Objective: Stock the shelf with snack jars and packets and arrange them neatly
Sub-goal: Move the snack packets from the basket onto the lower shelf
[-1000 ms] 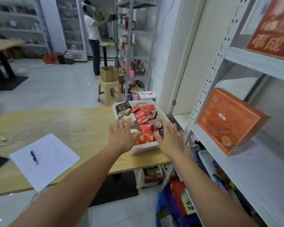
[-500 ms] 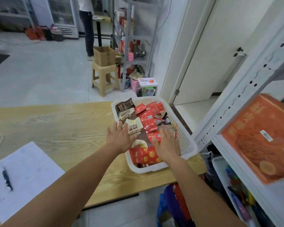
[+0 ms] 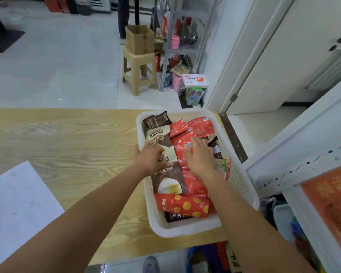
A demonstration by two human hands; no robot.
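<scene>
While both hands reached into the white basket (image 3: 187,228), neither had closed on anything. The left hand (image 3: 151,157) lay with its fingers stretched out over a long brown and cream packet (image 3: 168,180), thumb near the basket's left rim. The right hand (image 3: 200,156) lay flat, fingers straight and close together, on a heap of red packets (image 3: 182,146) just beside it. More red packets (image 3: 200,127) filled the far end of the basket, next to another brown packet (image 3: 156,120) in the far left corner. A red packet with yellow dots (image 3: 183,206) lay across the near end, partly over a dark packet whose label was too blurred to read. The basket stood at the right end of a wooden table (image 3: 67,138), and a white sheet of paper (image 3: 18,203) lay on the table well to the left. To the right of the basket rose the white metal frame of a shelf (image 3: 283,154), with an orange box (image 3: 331,205) on one level. Beyond the table, on the tiled floor, a beige stool (image 3: 139,71) carried an open cardboard box (image 3: 140,39), just beside a metal rack (image 3: 181,50) crowded with goods
</scene>
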